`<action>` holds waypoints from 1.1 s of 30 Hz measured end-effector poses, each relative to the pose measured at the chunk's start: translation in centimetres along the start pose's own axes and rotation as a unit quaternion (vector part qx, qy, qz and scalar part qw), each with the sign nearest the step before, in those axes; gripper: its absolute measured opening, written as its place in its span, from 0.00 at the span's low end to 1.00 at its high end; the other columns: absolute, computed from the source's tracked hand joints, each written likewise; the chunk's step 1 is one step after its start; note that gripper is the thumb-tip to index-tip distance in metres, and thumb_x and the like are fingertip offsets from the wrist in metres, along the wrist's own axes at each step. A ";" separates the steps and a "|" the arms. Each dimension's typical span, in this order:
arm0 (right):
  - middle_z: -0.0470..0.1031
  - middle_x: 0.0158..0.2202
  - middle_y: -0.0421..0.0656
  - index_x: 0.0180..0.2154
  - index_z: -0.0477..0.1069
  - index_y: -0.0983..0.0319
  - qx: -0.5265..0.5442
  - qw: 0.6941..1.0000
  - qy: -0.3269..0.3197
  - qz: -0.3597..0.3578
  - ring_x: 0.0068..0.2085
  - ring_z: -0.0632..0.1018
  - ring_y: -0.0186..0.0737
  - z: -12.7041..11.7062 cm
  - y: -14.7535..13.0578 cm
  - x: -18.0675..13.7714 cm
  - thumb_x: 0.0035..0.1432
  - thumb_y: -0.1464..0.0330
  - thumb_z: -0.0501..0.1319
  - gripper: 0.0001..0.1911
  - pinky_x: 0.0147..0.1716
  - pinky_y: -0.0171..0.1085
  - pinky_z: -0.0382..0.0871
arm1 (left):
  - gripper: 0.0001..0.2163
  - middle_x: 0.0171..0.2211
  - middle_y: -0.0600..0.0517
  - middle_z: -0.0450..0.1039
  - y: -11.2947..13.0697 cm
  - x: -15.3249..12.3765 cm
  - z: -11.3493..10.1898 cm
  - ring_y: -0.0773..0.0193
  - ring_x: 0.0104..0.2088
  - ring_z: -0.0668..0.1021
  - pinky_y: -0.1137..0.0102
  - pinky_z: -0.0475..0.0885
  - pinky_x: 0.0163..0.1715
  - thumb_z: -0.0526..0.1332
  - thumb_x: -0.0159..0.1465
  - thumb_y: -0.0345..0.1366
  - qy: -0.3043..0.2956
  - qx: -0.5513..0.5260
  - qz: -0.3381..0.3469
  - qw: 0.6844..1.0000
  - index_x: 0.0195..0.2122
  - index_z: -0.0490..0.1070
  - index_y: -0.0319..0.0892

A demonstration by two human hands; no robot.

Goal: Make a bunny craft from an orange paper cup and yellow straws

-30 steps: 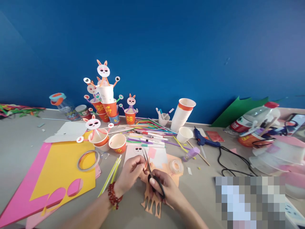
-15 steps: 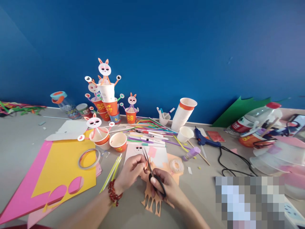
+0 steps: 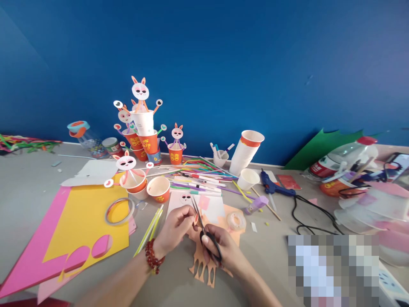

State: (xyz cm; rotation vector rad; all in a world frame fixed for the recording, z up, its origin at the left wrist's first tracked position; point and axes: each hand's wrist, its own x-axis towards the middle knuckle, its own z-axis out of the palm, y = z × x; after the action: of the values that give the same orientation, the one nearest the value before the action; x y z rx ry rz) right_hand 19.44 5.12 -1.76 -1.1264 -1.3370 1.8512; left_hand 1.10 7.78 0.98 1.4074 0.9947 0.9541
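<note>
Overall, little has changed over the last second: both hands sit at the same spot on the table (image 3: 28,200), and the view has only drifted slightly.

Taking the scissors (image 3: 202,228) as the landmark. Far to their left lie the yellow sheet (image 3: 79,221) and the pink sheet (image 3: 35,251), with a tape ring (image 3: 119,211) on the yellow one. Nearer on the left, the left hand (image 3: 174,228) has its fingertips pinched shut on a small orange paper piece (image 3: 196,220), held right against the blades. The blades stand slightly parted, as in the earlier views, pointing away from the person, with the piece at their right side. The right hand (image 3: 223,251) sits just right of and below the scissors, fingers closed through the black handles. Beneath both hands lies the orange paper (image 3: 204,268), its near edge already cut into slots.

Beyond the scissors stand the paper cups (image 3: 159,189) and the rabbit figures (image 3: 140,91); markers (image 3: 198,183) lie spread behind. To the right are a small tape roll (image 3: 236,220), a glue stick (image 3: 257,205) and, farther, a glue gun (image 3: 271,186).

Judgement: the steady grip and unchanged blades suggest slow trimming of the small piece, the cut not yet complete.
</note>
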 end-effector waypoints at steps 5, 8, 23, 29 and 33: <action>0.69 0.14 0.34 0.28 0.59 0.59 0.008 1.000 0.009 -0.005 0.12 0.56 0.24 0.1 0.4 0.2 0.51 0.38 0.64 0.32 0.12 0.29 0.44 | 0.09 0.27 0.52 0.72 0.3 0.1 0.0 0.63 0.30 0.76 0.70 0.70 0.33 0.54 0.65 0.34 -0.002 -0.004 0.008 1.000 0.28 0.67 0.41; 0.70 0.18 0.35 0.29 0.60 0.59 0.023 0.997 0.050 -0.047 0.15 0.59 0.26 -0.1 0.6 0.4 0.53 0.42 0.66 0.29 0.14 0.29 0.48 | 0.08 0.28 0.52 0.72 0.1 0.1 0.0 0.64 0.30 0.75 0.71 0.70 0.33 0.54 0.64 0.33 -0.012 -0.012 0.003 1.000 0.28 0.67 0.41; 0.72 0.28 0.38 0.33 0.67 0.60 0.113 0.979 0.130 -0.112 0.25 0.67 0.31 -0.1 -0.5 0.2 0.44 0.63 0.74 0.19 0.22 0.30 0.59 | 0.08 0.24 0.55 0.66 -0.8 -0.3 0.9 0.67 0.26 0.67 0.74 0.61 0.26 0.56 0.62 0.33 -0.115 0.062 -0.004 0.991 0.25 0.64 0.41; 0.72 0.27 0.37 0.33 0.66 0.60 0.118 0.972 0.151 -0.133 0.26 0.69 0.32 0.2 -0.7 0.1 0.45 0.63 0.73 0.19 0.25 0.30 0.63 | 0.09 0.26 0.54 0.67 -0.6 -0.5 1.4 0.66 0.28 0.70 0.72 0.65 0.30 0.55 0.64 0.35 -0.104 0.015 -0.011 0.994 0.27 0.65 0.42; 0.71 0.28 0.38 0.33 0.65 0.59 0.102 0.973 0.166 -0.125 0.25 0.69 0.33 0.3 -0.6 0.2 0.46 0.60 0.74 0.21 0.23 0.31 0.63 | 0.09 0.27 0.54 0.67 -1.0 -0.5 1.7 0.65 0.29 0.70 0.72 0.67 0.31 0.58 0.64 0.37 -0.081 -0.011 -0.012 0.997 0.27 0.65 0.42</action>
State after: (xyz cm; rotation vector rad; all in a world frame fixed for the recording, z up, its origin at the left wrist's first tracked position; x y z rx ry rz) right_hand 19.12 5.35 -1.18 -1.0508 -1.0207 1.5004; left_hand 2.46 6.78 -0.13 1.4278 0.8765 0.8176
